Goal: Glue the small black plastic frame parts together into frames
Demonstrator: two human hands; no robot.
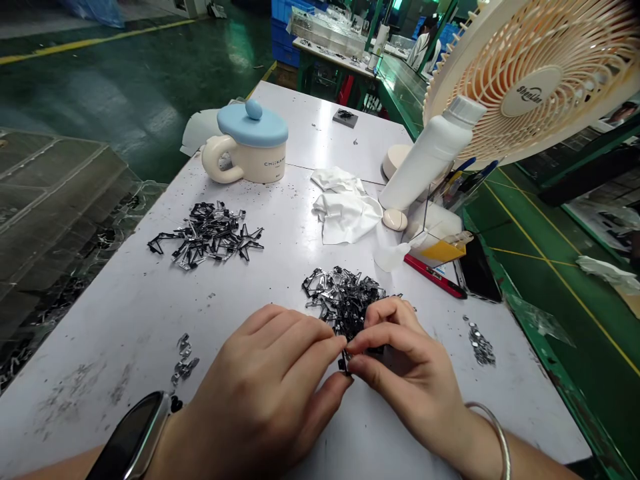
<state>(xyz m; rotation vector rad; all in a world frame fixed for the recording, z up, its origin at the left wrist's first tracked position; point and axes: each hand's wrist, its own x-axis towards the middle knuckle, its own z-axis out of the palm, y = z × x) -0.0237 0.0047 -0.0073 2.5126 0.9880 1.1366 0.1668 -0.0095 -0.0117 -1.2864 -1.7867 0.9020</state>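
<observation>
My left hand [270, 387], with a dark watch on its wrist, and my right hand [413, 370], with a silver bangle, meet at the front middle of the table. Between their fingertips is a small black part [343, 363], pinched from both sides. Just beyond my fingers lies a heap of small black and metallic parts [345, 293], some of it hidden behind my right hand. A second heap of black parts [213, 237] sits farther back on the left. Small silver pieces [184, 363] lie left of my left hand, and more silver pieces [481, 345] lie to the right.
On the white table [270, 267] stand a lidded mug [255, 150], a crumpled white cloth [345, 207], a leaning white bottle [430, 157] and a pen holder [440, 220]. A red tool [435, 277] lies beside a phone [480, 267]. A large fan [535, 87] looms at the right.
</observation>
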